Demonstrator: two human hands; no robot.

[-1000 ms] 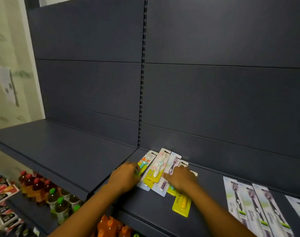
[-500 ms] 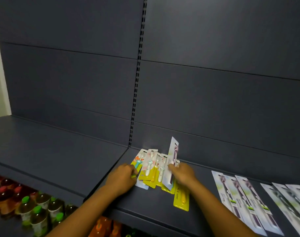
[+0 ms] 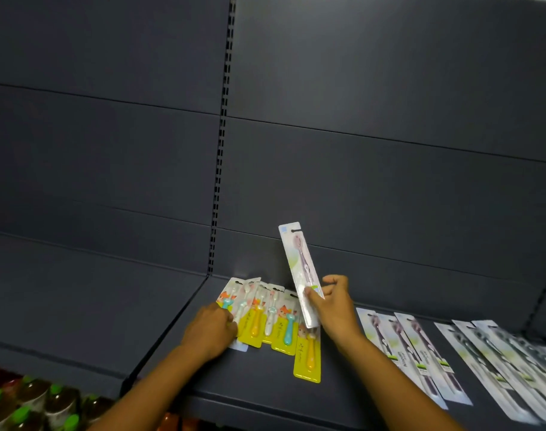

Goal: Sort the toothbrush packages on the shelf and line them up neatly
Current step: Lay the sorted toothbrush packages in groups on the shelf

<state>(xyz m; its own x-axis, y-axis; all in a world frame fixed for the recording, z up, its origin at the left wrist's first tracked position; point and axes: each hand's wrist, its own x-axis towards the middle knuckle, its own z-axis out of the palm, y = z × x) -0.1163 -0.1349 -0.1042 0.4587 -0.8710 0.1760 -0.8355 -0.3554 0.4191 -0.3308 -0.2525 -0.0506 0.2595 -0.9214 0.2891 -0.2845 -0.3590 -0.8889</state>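
Note:
My right hand (image 3: 335, 303) pinches a long white toothbrush package with a purple brush (image 3: 300, 272) and holds it upright above the shelf. Below it lies an overlapping pile of yellow children's toothbrush packages (image 3: 267, 318) on the dark shelf (image 3: 253, 384). My left hand (image 3: 211, 331) rests on the left edge of that pile, fingers curled over the leftmost package. One yellow package (image 3: 308, 356) sticks out nearer the shelf's front. To the right lies a row of white packages with dark brushes (image 3: 402, 353).
More long white packages (image 3: 495, 362) lie side by side at the far right. Bottles with green caps (image 3: 32, 405) stand on the lower shelf at bottom left. The left shelf bay (image 3: 88, 306) holds nothing. A slotted upright (image 3: 220, 144) divides the back panel.
My right hand has lifted the white purple-brush package out of the pile and raised it upright. My left hand stays on the pile's left edge. The camera view has shifted right.

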